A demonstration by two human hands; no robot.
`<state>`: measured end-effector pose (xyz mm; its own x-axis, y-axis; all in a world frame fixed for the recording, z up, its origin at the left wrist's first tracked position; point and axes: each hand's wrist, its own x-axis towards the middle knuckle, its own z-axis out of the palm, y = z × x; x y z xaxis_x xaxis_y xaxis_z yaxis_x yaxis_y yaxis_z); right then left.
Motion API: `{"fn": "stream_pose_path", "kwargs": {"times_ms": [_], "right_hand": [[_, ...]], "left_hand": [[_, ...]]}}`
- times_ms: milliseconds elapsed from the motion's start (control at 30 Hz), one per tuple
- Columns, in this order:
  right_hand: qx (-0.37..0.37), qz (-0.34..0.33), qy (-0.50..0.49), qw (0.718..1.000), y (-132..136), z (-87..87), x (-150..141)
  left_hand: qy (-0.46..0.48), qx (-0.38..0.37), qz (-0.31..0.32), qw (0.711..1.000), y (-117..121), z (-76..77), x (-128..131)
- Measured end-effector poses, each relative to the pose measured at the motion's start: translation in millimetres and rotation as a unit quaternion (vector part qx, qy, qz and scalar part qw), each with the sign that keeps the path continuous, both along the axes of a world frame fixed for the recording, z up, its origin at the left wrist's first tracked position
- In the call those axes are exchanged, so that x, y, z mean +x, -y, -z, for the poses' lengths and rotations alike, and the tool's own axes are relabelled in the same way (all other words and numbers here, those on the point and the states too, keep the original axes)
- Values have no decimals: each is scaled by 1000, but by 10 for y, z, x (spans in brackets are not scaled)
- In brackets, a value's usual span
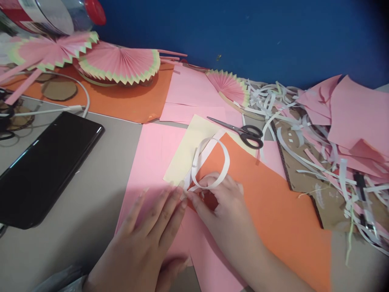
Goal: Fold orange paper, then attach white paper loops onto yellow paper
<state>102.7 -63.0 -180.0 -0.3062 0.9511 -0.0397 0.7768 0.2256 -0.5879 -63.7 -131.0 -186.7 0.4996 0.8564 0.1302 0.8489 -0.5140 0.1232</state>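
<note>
With the right hand (pixel 227 211), in the head view, pinches a thin white strip (pixel 226 160) between the thumb and bent fingers, with a small gap inside the curl of the hand. Has the strip bent round into a big loop, just past the right fingers, on the side away from the body. Looks a bit like an egg, with its long way running away from the body, and seems to stand up off the paper. Has the right hand as the closer one, touching the strip at the near side of the loop. Spreads the left hand (pixel 142 239) out flat, palm down, on the pink paper (pixel 148 150), with the fingers straight and a little apart. Rests the left fingertips just beside the right thumb, by the near left part of the loop. Can't tell whether also pressing on the strip with those tips. Has the orange paper (pixel 282 227) under the right hand and out to the right, and the pale yellow paper (pixel 179 158) behind the loop. Has the black scissors (pixel 242 130) lying past the loop, a bit to the right, blades pointing left.
</note>
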Motion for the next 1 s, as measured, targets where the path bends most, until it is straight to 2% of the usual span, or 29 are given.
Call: {"fn": "stream_pose_path", "kwargs": {"times_ms": [400,567,1000], "right_hand": [[25,-9,1,1000,-3,8,13],[31,-5,3,999,-14,12,-2],[-15,-4,13,1000,-48,-45,14]], "left_hand": [[6,0,-25,1000,19,3,37],[1,2,-10,1000,13,3,16],[-14,-34,-8,999,-6,2,-7]]}}
